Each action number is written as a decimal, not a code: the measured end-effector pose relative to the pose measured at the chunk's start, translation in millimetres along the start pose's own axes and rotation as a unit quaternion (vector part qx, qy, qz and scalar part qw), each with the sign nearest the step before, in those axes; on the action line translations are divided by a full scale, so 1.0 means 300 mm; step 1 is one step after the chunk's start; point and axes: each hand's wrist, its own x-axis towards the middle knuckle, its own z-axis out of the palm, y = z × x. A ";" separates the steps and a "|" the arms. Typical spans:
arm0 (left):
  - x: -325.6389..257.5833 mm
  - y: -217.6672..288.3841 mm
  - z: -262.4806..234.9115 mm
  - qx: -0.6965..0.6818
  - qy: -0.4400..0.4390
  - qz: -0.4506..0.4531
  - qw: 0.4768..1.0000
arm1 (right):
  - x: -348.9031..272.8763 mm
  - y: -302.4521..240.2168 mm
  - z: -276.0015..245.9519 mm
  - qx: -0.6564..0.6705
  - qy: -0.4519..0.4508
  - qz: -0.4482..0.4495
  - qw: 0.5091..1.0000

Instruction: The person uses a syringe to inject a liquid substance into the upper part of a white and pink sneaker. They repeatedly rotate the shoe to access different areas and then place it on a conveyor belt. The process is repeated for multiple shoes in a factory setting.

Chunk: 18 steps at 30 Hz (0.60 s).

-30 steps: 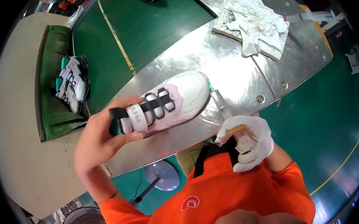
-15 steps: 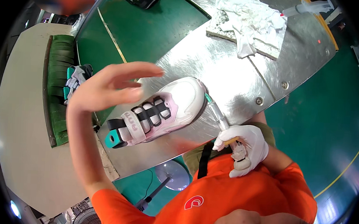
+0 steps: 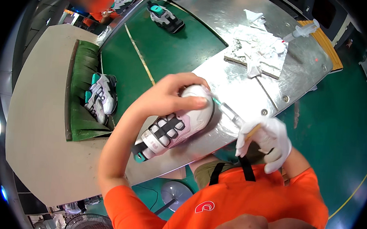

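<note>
A white and pink sneaker (image 3: 198,117) with black straps and a teal heel tab lies on the metal table, its toe pointing away from me. My bare left hand (image 3: 165,96) is closed over its toe, fingers on the far side and thumb on top. My right hand (image 3: 270,141), in a white glove, grips a clear syringe (image 3: 230,113) with a green tip. That tip is at the sole edge by the toe; whether it touches I cannot tell.
Crumpled white cloths (image 3: 261,46) lie on a flat block, with another syringe (image 3: 302,30) beside them. One sneaker (image 3: 166,19) rests on the green belt (image 3: 183,41); a pair (image 3: 102,95) sits by the green flap curtain (image 3: 81,108). Another person's hands hold a sneaker (image 3: 124,2) at the far left.
My left hand has come down from the air onto the sneaker's toe, and the shoe has tilted a little. The syringe stays near the toe. The whole view has shifted.
</note>
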 end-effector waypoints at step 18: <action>-0.370 -0.345 0.076 -0.408 0.428 0.283 0.755 | 0.555 -0.080 0.206 -0.123 -0.146 0.104 0.976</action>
